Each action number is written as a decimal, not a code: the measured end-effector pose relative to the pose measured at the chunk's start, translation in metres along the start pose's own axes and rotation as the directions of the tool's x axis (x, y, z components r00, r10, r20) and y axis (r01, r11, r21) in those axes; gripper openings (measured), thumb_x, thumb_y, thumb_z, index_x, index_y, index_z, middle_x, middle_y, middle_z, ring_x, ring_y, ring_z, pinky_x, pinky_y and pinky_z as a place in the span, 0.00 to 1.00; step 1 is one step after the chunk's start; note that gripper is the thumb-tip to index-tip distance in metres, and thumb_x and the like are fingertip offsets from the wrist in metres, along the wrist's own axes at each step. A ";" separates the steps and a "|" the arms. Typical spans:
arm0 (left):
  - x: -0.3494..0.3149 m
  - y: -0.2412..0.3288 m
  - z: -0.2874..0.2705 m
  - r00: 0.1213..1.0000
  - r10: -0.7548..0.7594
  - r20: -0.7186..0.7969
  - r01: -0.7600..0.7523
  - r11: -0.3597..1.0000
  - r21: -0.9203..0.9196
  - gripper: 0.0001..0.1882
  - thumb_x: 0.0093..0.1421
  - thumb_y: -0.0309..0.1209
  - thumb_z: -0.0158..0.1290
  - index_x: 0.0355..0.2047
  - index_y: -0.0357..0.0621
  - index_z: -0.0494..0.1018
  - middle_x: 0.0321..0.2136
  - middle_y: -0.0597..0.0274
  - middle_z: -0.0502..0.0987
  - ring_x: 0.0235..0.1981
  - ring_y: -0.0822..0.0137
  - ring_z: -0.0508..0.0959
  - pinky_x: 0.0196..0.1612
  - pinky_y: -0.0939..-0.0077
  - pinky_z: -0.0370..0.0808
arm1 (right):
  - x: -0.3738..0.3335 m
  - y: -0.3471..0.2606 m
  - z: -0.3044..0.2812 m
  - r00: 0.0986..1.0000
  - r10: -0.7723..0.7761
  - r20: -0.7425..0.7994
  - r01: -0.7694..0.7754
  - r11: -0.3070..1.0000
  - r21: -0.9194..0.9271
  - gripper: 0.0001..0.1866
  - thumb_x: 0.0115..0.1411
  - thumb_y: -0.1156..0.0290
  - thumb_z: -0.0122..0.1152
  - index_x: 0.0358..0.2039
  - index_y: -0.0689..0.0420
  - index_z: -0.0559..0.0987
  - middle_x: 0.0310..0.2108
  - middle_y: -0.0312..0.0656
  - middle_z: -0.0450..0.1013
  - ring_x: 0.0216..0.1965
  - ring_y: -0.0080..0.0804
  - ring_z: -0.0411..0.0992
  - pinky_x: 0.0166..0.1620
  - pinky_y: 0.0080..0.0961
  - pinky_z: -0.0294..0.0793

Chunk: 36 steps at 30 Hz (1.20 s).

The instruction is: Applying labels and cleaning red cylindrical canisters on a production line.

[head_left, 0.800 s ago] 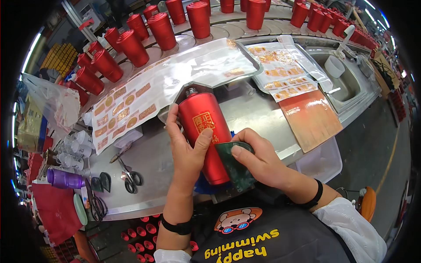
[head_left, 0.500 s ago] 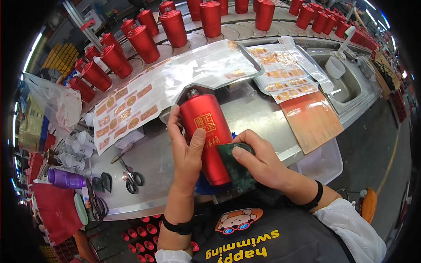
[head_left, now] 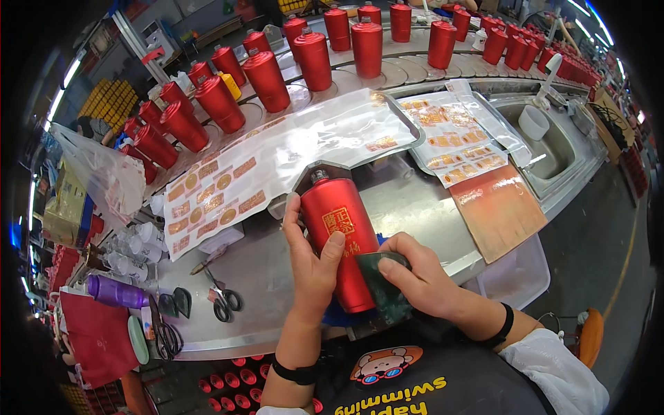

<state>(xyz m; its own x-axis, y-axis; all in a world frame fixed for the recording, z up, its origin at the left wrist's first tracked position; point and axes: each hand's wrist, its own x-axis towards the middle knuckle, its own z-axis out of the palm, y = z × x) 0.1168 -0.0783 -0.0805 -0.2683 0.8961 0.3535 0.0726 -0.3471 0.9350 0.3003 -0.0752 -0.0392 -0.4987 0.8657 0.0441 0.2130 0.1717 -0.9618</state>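
A red bottle (head_left: 354, 225) with gold lettering and a short clear neck leans over the front of the steel bench, its neck pointing away from me. My left hand (head_left: 311, 273) grips its left side, thumb across the front below the gold square. From the right, my right hand (head_left: 425, 280) pinches a dark green flat scraper-like piece (head_left: 382, 287) between thumb and fingers. That piece's edge lies against the lower right of the bottle. Something blue shows partly behind the bottle's base. Beyond the neck lies a sheet of gold-and-red decals (head_left: 211, 200).
Red bottles (head_left: 317, 62) stand along a curved conveyor at the back. Scissors (head_left: 225, 301), a purple bottle (head_left: 117, 290) and clear cups (head_left: 128, 266) lie left. A second decal sheet (head_left: 456, 131), an orange-brown board (head_left: 499, 214) and a sink (head_left: 546, 162) are right.
The whole view has shifted, so the scene sits lower and further right. Bottles on the conveyor have moved slightly right. Both hands keep their hold, with little visible change against the bottle.
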 end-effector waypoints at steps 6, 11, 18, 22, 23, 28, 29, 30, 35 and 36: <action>-0.001 0.003 0.002 1.000 0.005 -0.004 -0.005 1.000 0.000 0.41 0.58 0.37 0.55 0.63 0.31 0.45 0.56 0.46 0.57 0.57 0.60 0.59 0.60 0.67 0.56 | -0.001 0.000 0.000 1.000 -0.009 -0.005 0.009 1.000 0.000 0.13 0.62 0.65 0.51 0.39 0.64 0.70 0.30 0.49 0.73 0.33 0.39 0.73 0.37 0.32 0.70; -0.001 0.004 0.002 1.000 0.001 -0.012 -0.001 1.000 0.004 0.41 0.58 0.37 0.55 0.63 0.31 0.46 0.56 0.46 0.58 0.56 0.60 0.60 0.60 0.67 0.56 | 0.002 0.002 0.001 1.000 -0.011 -0.005 0.011 1.000 -0.008 0.13 0.62 0.65 0.50 0.39 0.64 0.70 0.30 0.50 0.73 0.33 0.40 0.73 0.37 0.32 0.70; 0.000 0.004 0.001 1.000 0.016 -0.007 -0.015 0.999 0.030 0.42 0.57 0.39 0.56 0.63 0.30 0.46 0.56 0.46 0.58 0.57 0.60 0.60 0.60 0.67 0.56 | 0.002 0.005 0.001 0.999 -0.046 -0.021 0.046 0.999 -0.010 0.13 0.61 0.66 0.51 0.39 0.64 0.70 0.29 0.51 0.73 0.33 0.41 0.73 0.38 0.32 0.70; 0.000 0.006 0.004 1.000 -0.004 -0.010 0.004 1.000 0.024 0.43 0.57 0.38 0.57 0.63 0.30 0.45 0.57 0.46 0.57 0.57 0.60 0.60 0.60 0.68 0.58 | 0.002 0.004 0.001 1.000 -0.023 -0.015 0.024 1.000 0.019 0.13 0.62 0.66 0.50 0.39 0.64 0.70 0.29 0.50 0.73 0.32 0.39 0.72 0.37 0.32 0.70; 0.000 0.006 0.004 1.000 -0.012 -0.009 0.013 1.000 0.009 0.44 0.56 0.38 0.57 0.63 0.30 0.45 0.57 0.46 0.57 0.57 0.60 0.60 0.60 0.68 0.58 | 0.002 0.004 0.000 1.000 -0.018 -0.011 0.018 1.000 0.022 0.13 0.62 0.66 0.50 0.39 0.64 0.70 0.29 0.50 0.73 0.32 0.39 0.72 0.37 0.32 0.70; -0.001 0.007 0.004 1.000 -0.014 -0.011 0.014 1.000 0.013 0.44 0.56 0.37 0.58 0.63 0.30 0.45 0.57 0.46 0.58 0.57 0.60 0.60 0.59 0.69 0.58 | 0.002 0.003 0.000 1.000 0.003 -0.001 -0.003 1.000 0.023 0.13 0.62 0.65 0.50 0.39 0.64 0.70 0.29 0.50 0.73 0.31 0.38 0.72 0.37 0.32 0.70; -0.001 0.007 0.004 1.000 -0.018 -0.010 0.018 1.000 0.007 0.44 0.56 0.37 0.58 0.63 0.31 0.45 0.57 0.46 0.57 0.57 0.60 0.60 0.60 0.69 0.58 | 0.002 0.003 0.000 1.000 0.004 -0.002 -0.004 1.000 0.023 0.14 0.62 0.65 0.50 0.39 0.64 0.70 0.29 0.50 0.73 0.31 0.38 0.72 0.37 0.32 0.70; -0.001 0.007 0.004 1.000 -0.018 -0.009 0.018 1.000 0.007 0.44 0.56 0.37 0.58 0.63 0.31 0.45 0.57 0.46 0.57 0.57 0.60 0.60 0.60 0.69 0.58 | 0.002 0.004 0.000 1.000 0.004 -0.003 -0.004 1.000 0.023 0.14 0.62 0.65 0.50 0.39 0.64 0.70 0.29 0.50 0.73 0.31 0.38 0.72 0.37 0.32 0.70; -0.001 0.005 0.002 1.000 -0.017 -0.007 0.017 0.999 0.029 0.45 0.55 0.38 0.58 0.63 0.31 0.45 0.57 0.46 0.57 0.57 0.59 0.60 0.60 0.68 0.57 | 0.001 0.001 0.000 1.000 -0.007 0.000 0.007 1.000 0.016 0.14 0.62 0.65 0.50 0.39 0.64 0.70 0.29 0.51 0.72 0.32 0.39 0.72 0.37 0.32 0.70; -0.001 0.005 0.001 1.000 -0.009 -0.007 0.010 0.999 0.030 0.45 0.55 0.38 0.58 0.63 0.31 0.45 0.57 0.46 0.57 0.57 0.59 0.60 0.60 0.68 0.57 | 0.002 0.001 0.000 1.000 -0.015 -0.002 0.015 1.000 0.016 0.14 0.62 0.65 0.50 0.39 0.64 0.70 0.29 0.51 0.72 0.32 0.39 0.72 0.37 0.32 0.70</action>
<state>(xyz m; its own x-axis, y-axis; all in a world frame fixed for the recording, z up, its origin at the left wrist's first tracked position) 0.1189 -0.0804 -0.0757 -0.2753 0.8975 0.3444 0.0992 -0.3298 0.9388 0.3000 -0.0731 -0.0401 -0.5000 0.8640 0.0587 0.1924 0.1769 -0.9652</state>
